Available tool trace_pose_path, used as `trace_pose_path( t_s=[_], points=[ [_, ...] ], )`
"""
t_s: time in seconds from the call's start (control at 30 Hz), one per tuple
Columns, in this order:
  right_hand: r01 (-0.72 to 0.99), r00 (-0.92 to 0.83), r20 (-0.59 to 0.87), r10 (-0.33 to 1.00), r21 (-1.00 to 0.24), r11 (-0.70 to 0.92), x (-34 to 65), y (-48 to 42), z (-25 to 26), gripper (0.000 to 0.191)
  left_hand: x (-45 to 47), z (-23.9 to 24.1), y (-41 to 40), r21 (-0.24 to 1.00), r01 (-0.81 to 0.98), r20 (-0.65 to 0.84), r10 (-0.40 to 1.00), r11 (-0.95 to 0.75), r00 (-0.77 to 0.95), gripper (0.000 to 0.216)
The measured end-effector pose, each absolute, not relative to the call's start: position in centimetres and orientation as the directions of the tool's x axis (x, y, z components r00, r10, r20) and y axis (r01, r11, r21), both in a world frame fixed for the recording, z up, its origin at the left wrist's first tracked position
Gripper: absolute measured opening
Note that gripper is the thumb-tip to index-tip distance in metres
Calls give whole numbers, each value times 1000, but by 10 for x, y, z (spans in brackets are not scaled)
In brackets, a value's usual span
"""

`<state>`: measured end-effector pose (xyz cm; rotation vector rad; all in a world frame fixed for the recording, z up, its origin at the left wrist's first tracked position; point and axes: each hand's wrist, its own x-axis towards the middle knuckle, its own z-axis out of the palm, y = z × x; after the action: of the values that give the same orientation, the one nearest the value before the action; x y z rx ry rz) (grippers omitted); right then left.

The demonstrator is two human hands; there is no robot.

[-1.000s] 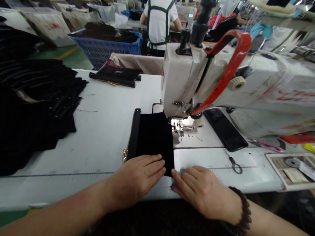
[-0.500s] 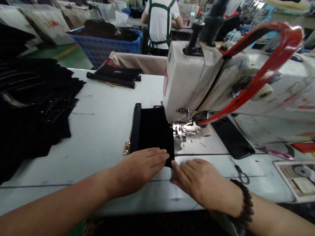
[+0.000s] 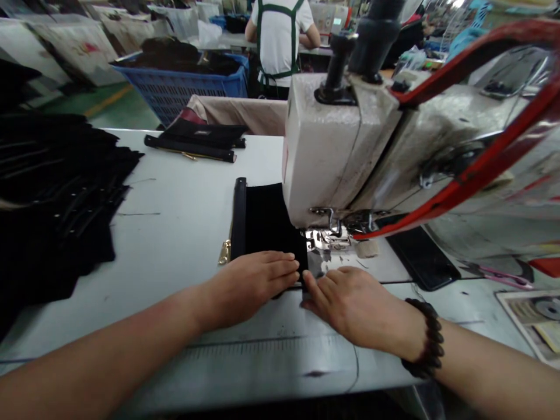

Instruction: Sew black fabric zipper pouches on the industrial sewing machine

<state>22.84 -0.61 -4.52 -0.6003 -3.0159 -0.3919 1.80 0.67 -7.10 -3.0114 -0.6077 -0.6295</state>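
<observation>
A black fabric piece (image 3: 271, 221) lies flat on the machine table, its right edge beside the metal presser foot (image 3: 326, 239) of a sewing machine (image 3: 332, 146). Along its left side runs a dark strip with a zipper, and a gold zipper pull (image 3: 224, 252) hangs out there. My left hand (image 3: 258, 283) rests flat over the near end of the fabric, fingers together and stretched out. At the near right corner, my right hand (image 3: 350, 303) has its fingers curled, with forefinger and thumb closed on the fabric's edge. The fabric under my left hand is hidden.
A heap of black pieces (image 3: 56, 204) covers the left side. Zippered pieces (image 3: 196, 140) lie at the far edge. A black phone (image 3: 422, 256), pink-handled scissors (image 3: 507, 276) and a tray (image 3: 525, 309) are at right. Beyond are a blue basket (image 3: 188, 81) and a person (image 3: 280, 41).
The fabric has slid forward along the presser foot, away from me, and both hands have moved with it. The camera view has shifted slightly.
</observation>
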Motion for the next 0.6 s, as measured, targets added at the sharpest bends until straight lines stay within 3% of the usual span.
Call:
trace_pose_path(
  t_s=[0.23, 0.6],
  points=[
    [412, -911, 93, 402, 261, 873, 228, 6, -53, 34, 17, -71, 21, 47, 368, 425, 352, -929, 834, 29],
    [496, -864, 79, 497, 302, 814, 231, 17, -64, 42, 16, -70, 41, 35, 385, 346, 373, -922, 861, 24]
  ],
)
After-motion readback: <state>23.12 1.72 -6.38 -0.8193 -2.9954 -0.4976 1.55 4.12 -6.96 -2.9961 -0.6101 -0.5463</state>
